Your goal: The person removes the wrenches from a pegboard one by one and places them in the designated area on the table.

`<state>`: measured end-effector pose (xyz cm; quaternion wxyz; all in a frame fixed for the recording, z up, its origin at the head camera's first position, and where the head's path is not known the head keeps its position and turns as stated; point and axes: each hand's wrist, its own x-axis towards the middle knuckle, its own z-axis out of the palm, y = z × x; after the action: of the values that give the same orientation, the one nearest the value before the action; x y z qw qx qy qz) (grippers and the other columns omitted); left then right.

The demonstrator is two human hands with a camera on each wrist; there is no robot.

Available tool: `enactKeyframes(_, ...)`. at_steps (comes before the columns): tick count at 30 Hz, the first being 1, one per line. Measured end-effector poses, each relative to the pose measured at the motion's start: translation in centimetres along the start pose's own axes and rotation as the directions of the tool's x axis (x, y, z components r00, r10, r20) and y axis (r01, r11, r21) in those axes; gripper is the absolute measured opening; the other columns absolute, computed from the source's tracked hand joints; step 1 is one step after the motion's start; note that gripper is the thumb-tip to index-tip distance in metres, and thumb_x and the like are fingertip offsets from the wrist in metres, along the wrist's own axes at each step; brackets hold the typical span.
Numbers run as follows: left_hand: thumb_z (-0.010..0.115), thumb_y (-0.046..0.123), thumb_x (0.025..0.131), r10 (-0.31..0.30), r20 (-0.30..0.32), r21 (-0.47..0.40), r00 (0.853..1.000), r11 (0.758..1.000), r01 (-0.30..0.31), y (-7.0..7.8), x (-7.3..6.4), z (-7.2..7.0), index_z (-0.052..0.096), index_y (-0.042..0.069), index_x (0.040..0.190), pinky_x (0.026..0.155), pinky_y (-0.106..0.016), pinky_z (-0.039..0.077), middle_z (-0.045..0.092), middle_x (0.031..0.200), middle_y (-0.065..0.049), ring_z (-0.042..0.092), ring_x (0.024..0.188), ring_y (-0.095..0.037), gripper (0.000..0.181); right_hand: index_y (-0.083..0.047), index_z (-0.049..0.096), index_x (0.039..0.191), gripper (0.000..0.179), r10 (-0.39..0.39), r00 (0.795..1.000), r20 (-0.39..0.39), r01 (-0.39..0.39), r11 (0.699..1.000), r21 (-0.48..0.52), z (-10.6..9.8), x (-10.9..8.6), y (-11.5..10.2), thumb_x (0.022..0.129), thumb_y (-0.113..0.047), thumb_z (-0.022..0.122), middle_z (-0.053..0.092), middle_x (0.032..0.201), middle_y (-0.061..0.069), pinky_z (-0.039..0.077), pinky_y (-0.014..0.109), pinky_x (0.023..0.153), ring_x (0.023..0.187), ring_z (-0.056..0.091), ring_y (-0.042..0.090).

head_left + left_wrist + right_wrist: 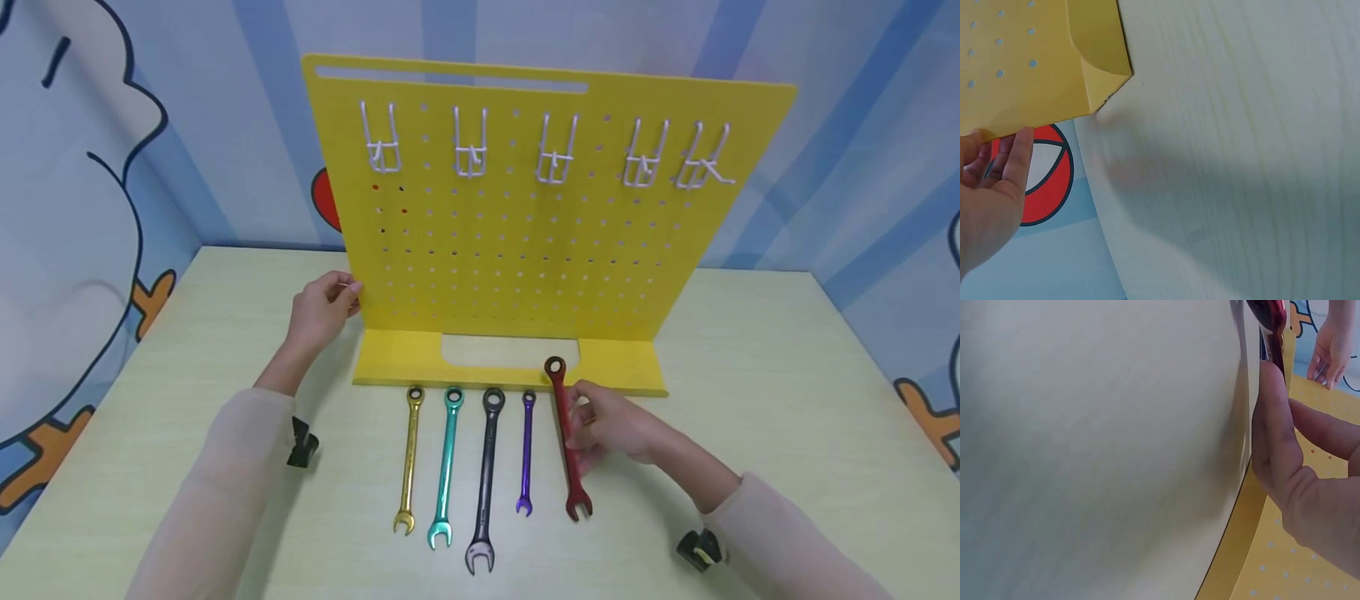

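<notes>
My right hand (611,421) pinches the shaft of a red combination wrench (561,408) between thumb and fingers; its ring end points toward the board, its open end toward me. In the right wrist view, part of the red wrench (1277,325) shows beyond the fingertips. At the lower left side of a yellow pegboard (510,292), my left hand (321,310) holds the edge with its fingertips. The left wrist view shows those fingers (1017,164) at the board's edge. Left of the red wrench lie a purple wrench (527,454), a black one (487,475), a teal one (447,467) and a gold one (410,458).
The pegboard stands upright on its yellow base (397,358), which has a cut-out in the middle. Several white wire hooks, such as the leftmost hook (381,154), hang in a row near its top. Behind the pale wooden table (750,358) is a blue cartoon-painted wall (847,150).
</notes>
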<state>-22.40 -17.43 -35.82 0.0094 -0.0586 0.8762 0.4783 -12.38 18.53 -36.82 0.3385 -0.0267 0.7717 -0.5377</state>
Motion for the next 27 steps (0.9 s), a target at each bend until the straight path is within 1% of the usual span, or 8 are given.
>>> enactKeyframes(3, 0.046, 0.025, 0.096, 0.002, 0.001, -0.001, 1.0, 1.0, -0.002, 0.0, -0.1, 0.0, 0.052, 0.0, 0.115, 0.087, -0.033, 0.05, 0.057, 0.11, -0.019, 0.058, 0.099, -0.028, 0.032, 0.005, 0.035, 0.111, 0.036, -0.017, 0.999, 0.028, 0.017, 1.0, 0.018, 0.0, -0.4, 0.6, 0.082, 0.015, 0.053, 0.051, 0.076, 0.016, 0.056, 0.043, 0.057, 0.059, 0.063, 0.029)
enactKeyframes(10, 0.046, 0.024, 0.096, 0.004, -0.003, 0.001, 1.0, 1.0, -0.004, 0.1, -0.1, 0.0, 0.052, -0.001, 0.114, 0.086, -0.033, 0.05, 0.057, 0.109, -0.019, 0.058, 0.099, -0.028, 0.031, 0.005, 0.033, 0.11, 0.036, -0.006, 0.998, 0.057, 0.004, 0.999, 0.042, 0.2, -1.3, 1.5, 0.082, 0.014, 0.053, 0.052, 0.076, 0.017, 0.056, 0.043, 0.058, 0.059, 0.063, 0.031)
enactKeyframes(16, 0.045, 0.024, 0.096, 0.003, 0.002, -0.007, 1.0, 1.0, -0.003, 0.1, -0.1, -0.1, 0.052, -0.001, 0.114, 0.087, -0.033, 0.05, 0.057, 0.11, -0.019, 0.058, 0.1, -0.028, 0.031, 0.006, 0.034, 0.11, 0.037, -0.007, 0.997, 0.082, 0.001, 0.997, 0.081, 0.6, -1.7, 2.2, 0.08, 0.014, 0.056, 0.052, 0.075, 0.016, 0.056, 0.043, 0.057, 0.058, 0.062, 0.029)
enactKeyframes(21, 0.045, 0.024, 0.096, -0.004, 0.002, -0.007, 1.0, 1.0, 0.004, 0.2, -0.1, -0.1, 0.051, 0.0, 0.115, 0.087, -0.032, 0.05, 0.057, 0.111, -0.019, 0.058, 0.1, -0.028, 0.032, 0.008, 0.036, 0.111, 0.038, 0.011, 0.998, 0.058, -0.016, 0.996, 0.087, 0.9, -1.7, 2.4, 0.079, 0.015, 0.056, 0.052, 0.075, 0.016, 0.056, 0.042, 0.056, 0.055, 0.061, 0.026)
enactKeyframes(27, 0.045, 0.024, 0.096, 0.002, 0.0, 0.0, 1.0, 1.0, -0.002, 0.1, 0.0, 0.0, 0.052, 0.0, 0.115, 0.086, -0.032, 0.05, 0.057, 0.111, -0.019, 0.058, 0.099, -0.027, 0.032, 0.008, 0.039, 0.111, 0.037, 0.057, 0.998, 0.011, -0.058, 0.996, 0.065, 1.2, -1.6, 2.4, 0.079, 0.015, 0.057, 0.053, 0.075, 0.017, 0.056, 0.041, 0.055, 0.055, 0.062, 0.026)
